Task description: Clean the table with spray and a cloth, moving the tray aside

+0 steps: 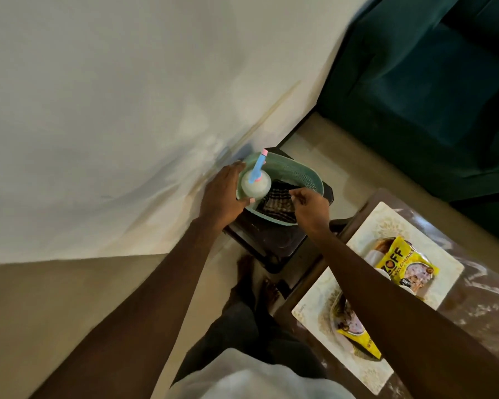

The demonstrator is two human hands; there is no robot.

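Forearms (156, 298) extended: left hand (224, 198) grips bottle (256, 184), right hand (310, 207) pinches cloth (275, 203); tray (392, 223) on desk (478, 300), wiping unstarted.

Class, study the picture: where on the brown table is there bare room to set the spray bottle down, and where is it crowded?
Bare tabletop lies between the far cream tray and the picture's right edge. Both that tray and the near cream tray are crowded with yellow packets. The green basket is full: spray bottle, cloth.
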